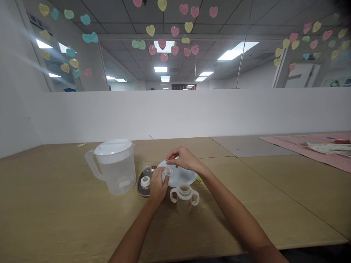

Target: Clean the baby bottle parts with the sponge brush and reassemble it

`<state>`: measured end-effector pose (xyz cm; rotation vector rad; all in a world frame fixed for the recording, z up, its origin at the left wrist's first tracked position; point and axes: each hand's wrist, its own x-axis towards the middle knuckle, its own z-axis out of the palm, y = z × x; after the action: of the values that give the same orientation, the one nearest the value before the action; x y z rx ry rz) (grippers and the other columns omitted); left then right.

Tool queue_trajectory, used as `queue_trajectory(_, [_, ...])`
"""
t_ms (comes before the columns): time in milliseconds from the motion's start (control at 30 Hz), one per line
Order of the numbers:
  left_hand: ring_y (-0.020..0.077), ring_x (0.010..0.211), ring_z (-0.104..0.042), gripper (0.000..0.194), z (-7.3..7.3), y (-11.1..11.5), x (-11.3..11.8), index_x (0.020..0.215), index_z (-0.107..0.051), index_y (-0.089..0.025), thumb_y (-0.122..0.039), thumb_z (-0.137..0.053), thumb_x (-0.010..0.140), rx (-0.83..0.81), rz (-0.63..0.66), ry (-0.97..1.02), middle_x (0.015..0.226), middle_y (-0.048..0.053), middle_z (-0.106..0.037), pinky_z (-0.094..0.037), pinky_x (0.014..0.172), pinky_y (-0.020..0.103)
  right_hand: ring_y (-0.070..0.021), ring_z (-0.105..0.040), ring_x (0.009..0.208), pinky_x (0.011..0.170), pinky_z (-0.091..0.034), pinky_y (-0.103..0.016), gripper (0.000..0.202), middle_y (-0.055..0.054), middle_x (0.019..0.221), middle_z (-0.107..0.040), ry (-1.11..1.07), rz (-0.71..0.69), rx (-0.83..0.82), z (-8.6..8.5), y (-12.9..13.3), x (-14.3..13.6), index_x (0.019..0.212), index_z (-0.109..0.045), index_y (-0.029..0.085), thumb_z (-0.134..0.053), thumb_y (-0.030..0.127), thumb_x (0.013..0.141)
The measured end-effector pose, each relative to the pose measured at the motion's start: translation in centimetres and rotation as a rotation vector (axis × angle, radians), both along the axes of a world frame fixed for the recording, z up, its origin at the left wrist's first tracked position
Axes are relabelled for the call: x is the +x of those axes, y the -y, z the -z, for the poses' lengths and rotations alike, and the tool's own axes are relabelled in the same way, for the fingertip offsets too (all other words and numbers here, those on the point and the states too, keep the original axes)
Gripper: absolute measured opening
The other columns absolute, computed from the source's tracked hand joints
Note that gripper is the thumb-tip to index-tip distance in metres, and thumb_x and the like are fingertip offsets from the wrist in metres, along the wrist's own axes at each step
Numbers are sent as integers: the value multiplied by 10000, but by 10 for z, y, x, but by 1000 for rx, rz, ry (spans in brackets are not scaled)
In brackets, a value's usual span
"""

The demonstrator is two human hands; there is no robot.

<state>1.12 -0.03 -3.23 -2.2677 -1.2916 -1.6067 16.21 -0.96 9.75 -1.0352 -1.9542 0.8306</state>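
My left hand [158, 182] is closed around a small clear round piece [168, 170] that looks like a baby bottle nipple. Just above it, my right hand [183, 159] pinches something thin with thumb and fingertips; its kind is too small to make out. Under both hands lies a white oval plate [182, 178]. In front of the plate stands an uncapped two-handled baby bottle [184, 199], upright. Partly hidden by my left hand, an oval metal tray [139, 188] holds a white bottle collar [145, 181] and a clear cap [147, 171].
A lidded clear pitcher [120, 171] stands left of the tray, its handle to the left. A green tip [199, 179] shows at the plate's right edge. A pink cloth [293, 144] lies at the far right. A white wall [175, 113] closes the table's back.
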Motion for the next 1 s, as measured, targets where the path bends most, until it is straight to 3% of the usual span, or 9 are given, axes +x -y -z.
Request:
queue_trajectory(233, [226,925,-583,289,3,-2,1,1011,-539,-173,-390,-385,900,-83,25,106,953,88,-625,-461,809,371,-100,-586,625,537,-423,-166,78,-6,655,-643,23,31,106,5,-4,-2,692,-643,129,-640,54,671])
queue_trajectory(567, [227,894,-598,308,-2,1,2,972,-593,-183,-412,-406,888,-106,11,161,942,73,-660,-453,799,359,-126,-630,708,662,-455,-202,62,-20,717,-679,174,62,262,9,-9,-1,664,-648,147,-673,91,665])
queue_trajectory(1000, [234,896,-597,356,-9,7,5,1001,-590,-166,-439,-402,869,-200,59,197,949,82,-662,-444,814,350,-122,-624,696,630,-430,-191,52,-11,713,-685,303,132,345,0,3,-2,687,-670,154,-690,106,685])
